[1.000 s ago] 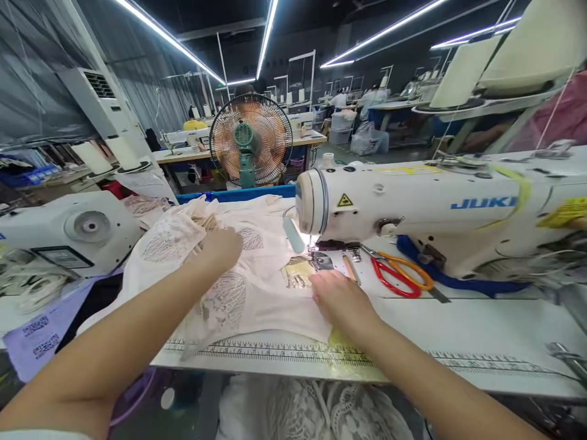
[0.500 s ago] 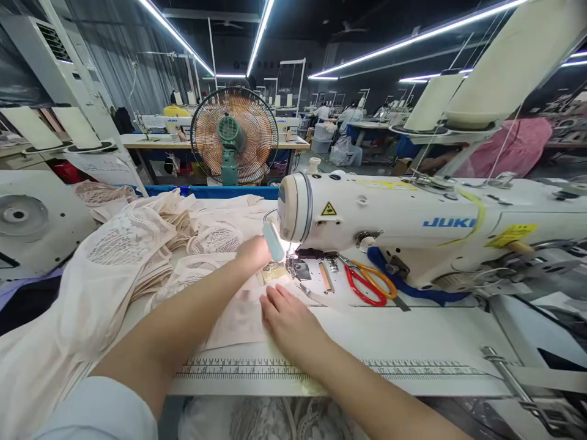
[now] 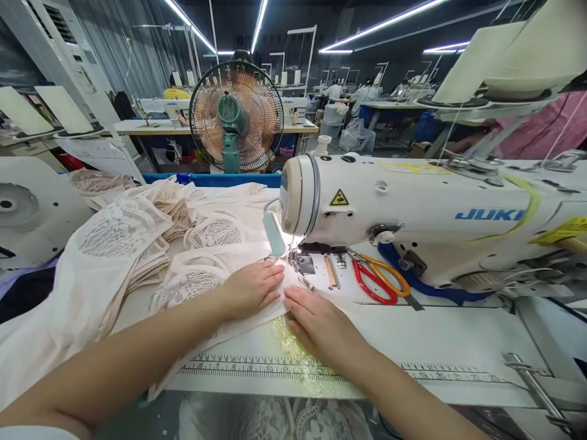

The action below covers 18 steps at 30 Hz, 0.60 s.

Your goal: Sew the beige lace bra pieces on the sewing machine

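My left hand lies flat with its fingers stretched over a pale beige piece of fabric, just in front of the needle area. Close to its fingertips, my right hand rests on the fabric's right edge, fingers straight and together. The cloth runs up to the presser foot of a white JUKI sewing machine, where a small lamp lights it. Part of the cloth under both palms is hidden. Lace garment pieces lie beside my left forearm.
Scissors with red and orange handles lie right of the needle. A printed ruler runs along the table's front, partly under shiny yellowish tape. Stacked lace garments cover the left side. Behind stands a fan.
My left hand has come back from beside the lamp toward me and now lies flat on the fabric. The fabric has shifted, uncovering yellowish tape. My view has moved a little.
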Motion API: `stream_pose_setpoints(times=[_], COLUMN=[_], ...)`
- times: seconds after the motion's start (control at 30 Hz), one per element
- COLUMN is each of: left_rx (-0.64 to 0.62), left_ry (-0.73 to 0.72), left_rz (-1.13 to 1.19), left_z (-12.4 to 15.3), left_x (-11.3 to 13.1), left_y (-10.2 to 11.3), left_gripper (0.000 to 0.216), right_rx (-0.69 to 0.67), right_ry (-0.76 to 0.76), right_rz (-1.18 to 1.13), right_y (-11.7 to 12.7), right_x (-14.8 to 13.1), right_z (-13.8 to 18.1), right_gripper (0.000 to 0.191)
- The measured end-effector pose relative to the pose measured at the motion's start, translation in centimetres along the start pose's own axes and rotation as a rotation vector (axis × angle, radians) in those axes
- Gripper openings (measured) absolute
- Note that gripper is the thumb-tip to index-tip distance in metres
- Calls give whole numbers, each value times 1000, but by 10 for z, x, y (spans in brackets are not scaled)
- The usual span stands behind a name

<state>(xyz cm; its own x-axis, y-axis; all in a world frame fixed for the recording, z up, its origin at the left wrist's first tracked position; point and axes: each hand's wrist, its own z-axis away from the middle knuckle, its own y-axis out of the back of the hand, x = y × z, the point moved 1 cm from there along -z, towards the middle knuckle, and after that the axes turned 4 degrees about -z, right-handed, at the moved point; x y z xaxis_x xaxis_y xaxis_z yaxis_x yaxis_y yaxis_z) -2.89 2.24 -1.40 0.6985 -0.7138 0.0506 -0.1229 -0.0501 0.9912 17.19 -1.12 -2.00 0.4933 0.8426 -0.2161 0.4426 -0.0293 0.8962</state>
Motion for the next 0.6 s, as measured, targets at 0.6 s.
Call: stream_pose_setpoints(times=[0.6], left_rx=[106], left_ry=[-24], left_rz=[-75], left_z=[-20], left_x=[-3], left_y=[3], left_gripper=[30], right_rx=[107], right_ry=[-48], right_rz=[22], right_y=[3], right_x=[2], right_z=[13], right_gripper=[28])
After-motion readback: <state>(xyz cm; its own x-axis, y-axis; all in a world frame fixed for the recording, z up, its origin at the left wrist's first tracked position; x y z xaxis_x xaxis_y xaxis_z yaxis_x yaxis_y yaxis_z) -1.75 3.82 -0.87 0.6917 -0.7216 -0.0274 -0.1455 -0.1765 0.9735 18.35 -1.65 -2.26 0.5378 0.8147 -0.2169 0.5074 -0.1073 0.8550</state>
